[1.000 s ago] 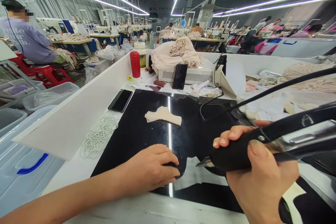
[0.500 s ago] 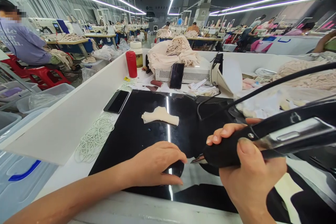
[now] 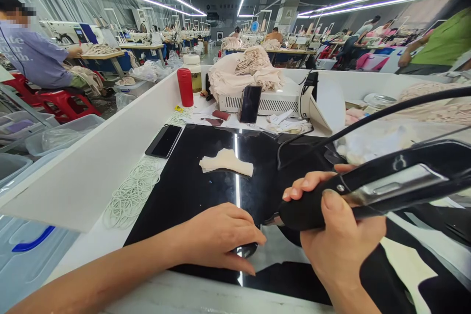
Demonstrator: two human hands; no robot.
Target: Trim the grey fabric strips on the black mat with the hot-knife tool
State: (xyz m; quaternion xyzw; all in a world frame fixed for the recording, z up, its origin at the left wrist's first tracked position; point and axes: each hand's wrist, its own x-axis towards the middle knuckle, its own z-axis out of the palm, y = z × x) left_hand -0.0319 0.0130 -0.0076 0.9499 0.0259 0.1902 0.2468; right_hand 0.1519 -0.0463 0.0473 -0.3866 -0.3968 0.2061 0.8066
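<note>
My right hand (image 3: 338, 235) is closed around a black corded hand tool (image 3: 305, 213) with a pointed metal tip, held above the front of the glossy black work surface (image 3: 176, 196). My left hand (image 3: 224, 238) is just left of that tip, fingers bent and thumb below. Between its fingers and thumb shows a dark rounded thing (image 3: 248, 250), mostly hidden; its kind I cannot make out. Farther back, a small stack of cream fabric pieces (image 3: 226, 162) lies on the black surface. A pale cut piece (image 3: 408, 265) lies under and right of my right wrist.
A phone (image 3: 164, 141) and tangled pale green cord (image 3: 132, 194) lie along the left wall (image 3: 91, 171). Behind stand a red bottle (image 3: 185, 87), an upright phone (image 3: 250, 104) and a white box (image 3: 272, 104) topped with fabric (image 3: 243, 76). The tool's cable (image 3: 386, 108) arches at right.
My right hand and the tool have shifted slightly left, bringing the tip closer to my left hand. My left hand has lowered a little. A person in green has appeared at far right.
</note>
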